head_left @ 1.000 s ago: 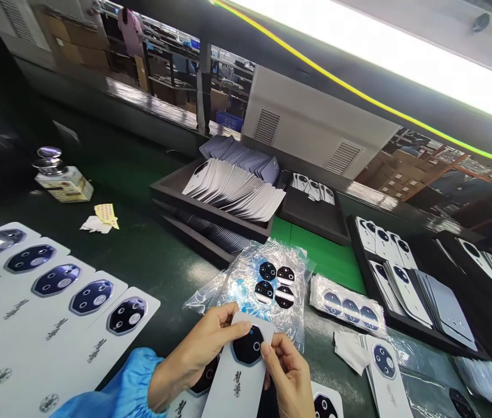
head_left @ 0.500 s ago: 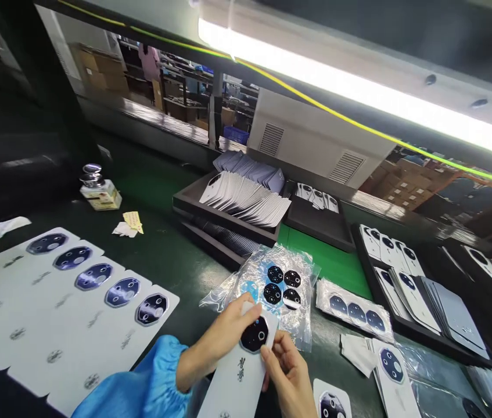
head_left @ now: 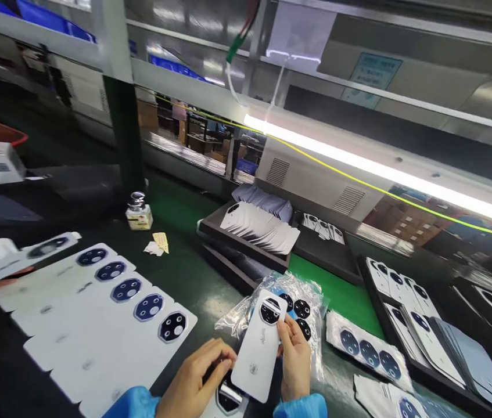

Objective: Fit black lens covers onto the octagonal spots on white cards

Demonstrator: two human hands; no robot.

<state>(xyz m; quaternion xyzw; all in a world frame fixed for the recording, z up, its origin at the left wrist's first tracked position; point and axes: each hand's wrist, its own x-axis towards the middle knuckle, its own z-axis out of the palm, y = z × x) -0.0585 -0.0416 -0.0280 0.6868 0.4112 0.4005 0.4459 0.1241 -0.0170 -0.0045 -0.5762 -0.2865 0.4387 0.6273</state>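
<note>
My right hand (head_left: 297, 357) pinches the upper right edge of a white phone back cover (head_left: 258, 348), tilted above the dark bench. This cover has a black octagonal camera panel (head_left: 272, 310) with a bright reflection across it. At its lower left is my left hand (head_left: 197, 377), fingers curled and thumb and index tips close together by the cover's edge. Whether they grip anything is hidden. Partly under the held cover and beside my left hand, a second phone back cover (head_left: 229, 396) shows its dark camera panel. Behind the held cover lies a clear plastic bag (head_left: 239, 316) with black camera panels.
Overlapping white covers (head_left: 97, 325) spread at left; another person's hand (head_left: 8, 281) holds a cover beyond them. A bottle (head_left: 139, 215) stands behind. Black trays (head_left: 246, 238) of covers stand at the back and right (head_left: 435, 342). A wrapped packet (head_left: 367, 351) lies at right.
My left hand has moved down and left, off the cover's upper edge. A second cover now shows beside it. The view has tilted up and left, revealing the other person's cover.
</note>
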